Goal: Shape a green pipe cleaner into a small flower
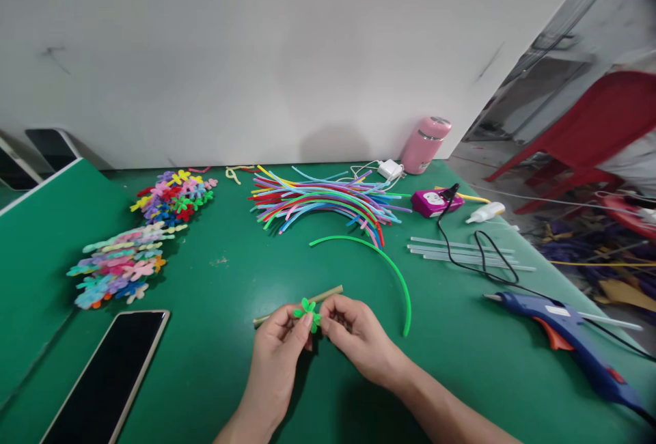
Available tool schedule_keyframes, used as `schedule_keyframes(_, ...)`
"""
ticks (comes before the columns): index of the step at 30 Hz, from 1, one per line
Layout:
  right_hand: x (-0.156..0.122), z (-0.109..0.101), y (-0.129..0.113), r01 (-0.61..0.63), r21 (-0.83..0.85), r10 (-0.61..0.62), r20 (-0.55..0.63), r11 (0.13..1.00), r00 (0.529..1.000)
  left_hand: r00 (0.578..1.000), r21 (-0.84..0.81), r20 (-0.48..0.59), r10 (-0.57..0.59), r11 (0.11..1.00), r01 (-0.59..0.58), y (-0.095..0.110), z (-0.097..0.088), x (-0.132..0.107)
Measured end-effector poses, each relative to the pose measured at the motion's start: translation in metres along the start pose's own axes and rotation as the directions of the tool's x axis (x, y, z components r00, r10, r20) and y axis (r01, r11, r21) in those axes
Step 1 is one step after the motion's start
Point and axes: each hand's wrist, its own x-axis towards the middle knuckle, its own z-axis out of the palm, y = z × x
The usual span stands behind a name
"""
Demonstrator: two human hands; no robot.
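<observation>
A small green flower [309,306], bent from fuzzy pipe cleaner, is between my two hands near the front middle of the table. The thumb and fingers of my left hand [277,352] pinch it from the left. At its right edge, my right hand [361,338] has thumb and fingertips pressed together on a petal; part of that grip is hidden. Just behind my fingers lies a tan stick [333,292], its middle covered by the hands and flower. A single curved green pipe cleaner [393,268] rests on the table to the right.
Behind lies a pile of coloured pipe cleaners [318,199]. Finished flowers [177,191] and a stack of pastel ones [120,263] sit left, above a phone [105,376]. Rightward are clear glue sticks [461,253], a corded glue gun [556,328], a purple socket block [435,203] and a pink bottle [424,149].
</observation>
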Motion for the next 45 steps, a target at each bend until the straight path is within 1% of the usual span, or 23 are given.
schedule_keyframes(3,0.000,-0.002,0.001,-0.030,0.055,0.032,-0.030,0.998,0.999,0.997,-0.044,0.072,-0.012,0.999,0.015,0.004,0.000,-0.001)
schedule_keyframes(4,0.001,-0.002,0.001,-0.035,0.073,0.036,-0.017,0.997,0.999,0.995,-0.070,0.098,-0.019,0.997,0.026,0.005,0.001,-0.001)
schedule_keyframes(7,0.001,-0.005,-0.002,-0.031,0.147,0.020,0.079,0.989,0.997,0.986,-0.143,0.157,-0.054,0.987,0.076,0.009,0.002,-0.001)
schedule_keyframes(9,0.000,-0.006,-0.003,-0.022,0.129,0.009,0.102,0.991,0.995,0.982,-0.143,0.173,-0.072,0.985,0.097,0.010,0.002,0.000)
schedule_keyframes(11,0.000,-0.006,-0.004,-0.017,0.043,0.013,0.089,0.999,0.996,0.984,-0.105,0.163,-0.076,0.990,0.094,0.010,0.001,0.001)
schedule_keyframes(13,-0.001,-0.006,-0.005,-0.009,-0.040,0.011,0.067,0.999,0.998,0.989,-0.047,0.133,-0.059,0.997,0.066,0.010,0.000,0.001)
schedule_keyframes(18,-0.002,-0.002,-0.008,0.042,-0.151,-0.035,0.050,0.988,0.998,0.995,0.145,0.058,0.077,0.986,-0.085,0.009,0.000,-0.001)
schedule_keyframes(21,-0.002,0.001,-0.008,0.041,-0.201,-0.037,0.024,0.979,0.999,0.992,0.172,0.050,0.112,0.978,-0.119,0.010,0.001,-0.002)
schedule_keyframes(24,-0.002,0.003,-0.006,0.021,-0.181,-0.023,-0.008,0.983,1.000,0.996,0.097,0.053,0.067,0.993,-0.072,0.009,0.001,-0.002)
schedule_keyframes(26,-0.003,0.003,-0.004,0.001,-0.126,-0.001,-0.001,0.992,1.000,0.997,0.032,0.068,0.028,0.999,-0.030,0.009,0.002,-0.003)
schedule_keyframes(28,-0.003,0.003,-0.002,-0.026,-0.015,0.026,0.032,1.000,0.999,0.996,-0.042,0.085,-0.007,0.999,0.010,0.009,0.003,-0.003)
schedule_keyframes(31,-0.002,0.003,0.000,-0.070,0.162,0.058,0.078,0.984,0.995,0.993,-0.150,0.108,-0.052,0.986,0.068,0.011,0.005,-0.004)
schedule_keyframes(33,-0.002,0.004,0.001,-0.095,0.216,0.078,0.085,0.972,0.993,0.991,-0.200,0.114,-0.076,0.975,0.098,0.012,0.006,-0.004)
schedule_keyframes(39,-0.002,0.006,-0.001,-0.102,0.245,0.091,0.052,0.964,0.994,0.987,-0.305,0.106,-0.124,0.940,0.151,0.013,0.008,-0.003)
schedule_keyframes(42,-0.002,0.006,0.001,-0.097,0.252,0.086,0.051,0.963,0.995,0.983,-0.335,0.106,-0.151,0.925,0.178,0.013,0.008,-0.003)
schedule_keyframes(45,-0.002,0.006,0.003,-0.089,0.243,0.078,0.055,0.966,0.995,0.982,-0.345,0.113,-0.152,0.921,0.182,0.012,0.007,-0.003)
